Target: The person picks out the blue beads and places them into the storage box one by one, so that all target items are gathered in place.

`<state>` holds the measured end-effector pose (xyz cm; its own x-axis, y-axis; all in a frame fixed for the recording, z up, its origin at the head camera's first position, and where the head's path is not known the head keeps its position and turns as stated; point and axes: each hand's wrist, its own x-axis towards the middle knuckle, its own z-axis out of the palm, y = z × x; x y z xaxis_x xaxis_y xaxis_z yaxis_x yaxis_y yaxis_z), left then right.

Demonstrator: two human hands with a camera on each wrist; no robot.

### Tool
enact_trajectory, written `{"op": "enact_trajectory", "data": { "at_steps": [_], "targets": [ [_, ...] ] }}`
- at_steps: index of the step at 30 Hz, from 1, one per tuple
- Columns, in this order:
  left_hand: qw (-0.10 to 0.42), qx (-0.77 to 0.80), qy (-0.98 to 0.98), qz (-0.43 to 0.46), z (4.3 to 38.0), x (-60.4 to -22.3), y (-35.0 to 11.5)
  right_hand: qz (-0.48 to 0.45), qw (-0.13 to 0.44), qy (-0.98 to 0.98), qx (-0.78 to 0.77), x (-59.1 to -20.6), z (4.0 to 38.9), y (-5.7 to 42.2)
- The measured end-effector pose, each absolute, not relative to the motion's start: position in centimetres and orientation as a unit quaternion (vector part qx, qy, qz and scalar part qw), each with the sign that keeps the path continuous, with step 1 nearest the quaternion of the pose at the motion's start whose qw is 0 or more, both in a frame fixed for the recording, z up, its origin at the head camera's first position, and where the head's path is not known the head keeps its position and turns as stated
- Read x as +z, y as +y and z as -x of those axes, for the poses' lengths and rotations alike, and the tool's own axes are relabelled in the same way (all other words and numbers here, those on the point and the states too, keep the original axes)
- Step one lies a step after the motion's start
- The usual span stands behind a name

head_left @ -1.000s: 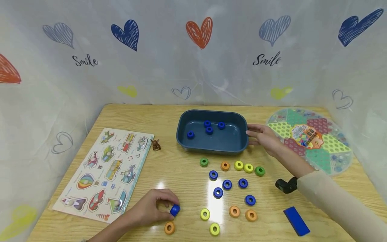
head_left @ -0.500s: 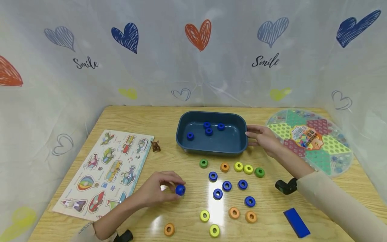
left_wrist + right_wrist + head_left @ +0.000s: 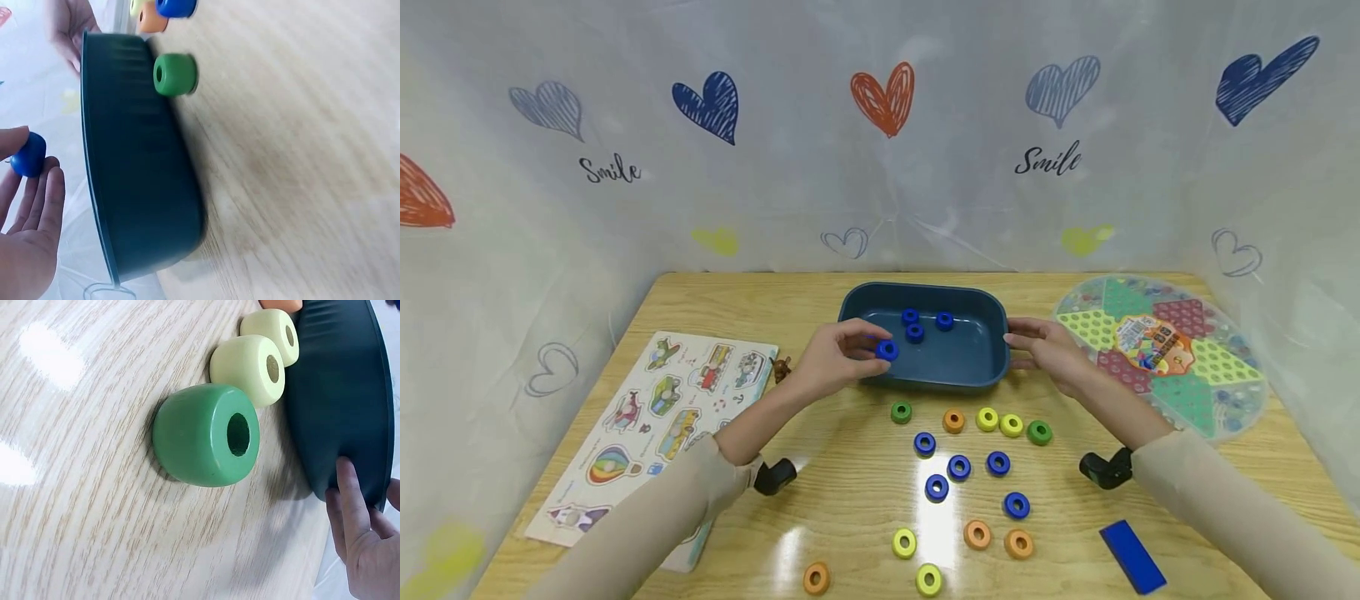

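My left hand (image 3: 837,360) pinches a blue bead (image 3: 887,350) between thumb and fingers, over the left end of a dark blue-green tray (image 3: 955,385). In the left wrist view this bead (image 3: 29,155) is up beyond the tray's rim. Several blue beads (image 3: 944,320) lie in the tray; the hand covers part of its left side. My right hand (image 3: 1054,350) grips the tray's right end, thumb at the rim and fingers along the outer wall, as the fingers (image 3: 353,497) in the right wrist view show.
Loose blue beads (image 3: 958,467), green (image 3: 1040,432), yellow (image 3: 904,543) and orange ones (image 3: 977,535) dot the table before the tray. A picture puzzle board (image 3: 647,433) lies left, beside a small brown figurine (image 3: 781,368). Right are a round game board (image 3: 1157,350) and a blue block (image 3: 1132,557).
My left hand has lifted the blue bead from the front of the table and carried it forward and right, over the tray. The right hand stays at the tray's right end.
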<state>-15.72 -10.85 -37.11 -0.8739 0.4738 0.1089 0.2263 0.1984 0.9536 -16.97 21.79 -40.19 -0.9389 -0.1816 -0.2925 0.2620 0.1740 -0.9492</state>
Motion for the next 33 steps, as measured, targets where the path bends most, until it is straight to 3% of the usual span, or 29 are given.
{"op": "enact_trajectory", "data": {
  "at_steps": [10,21,33],
  "targets": [
    [0.084,0.621,0.766,-0.147,17.9,-38.2,-8.9,-0.028,0.180,0.745,-0.642,-40.4,16.7,21.8],
    [0.036,0.617,0.769,-0.164,18.4,-38.8,-9.1,-0.041,0.179,0.747,-0.639,-40.7,17.0,22.0],
    [0.062,0.605,0.761,-0.227,14.5,-35.7,-8.8,-0.045,0.180,0.739,-0.648,-40.2,17.4,21.9]
  ]
}}
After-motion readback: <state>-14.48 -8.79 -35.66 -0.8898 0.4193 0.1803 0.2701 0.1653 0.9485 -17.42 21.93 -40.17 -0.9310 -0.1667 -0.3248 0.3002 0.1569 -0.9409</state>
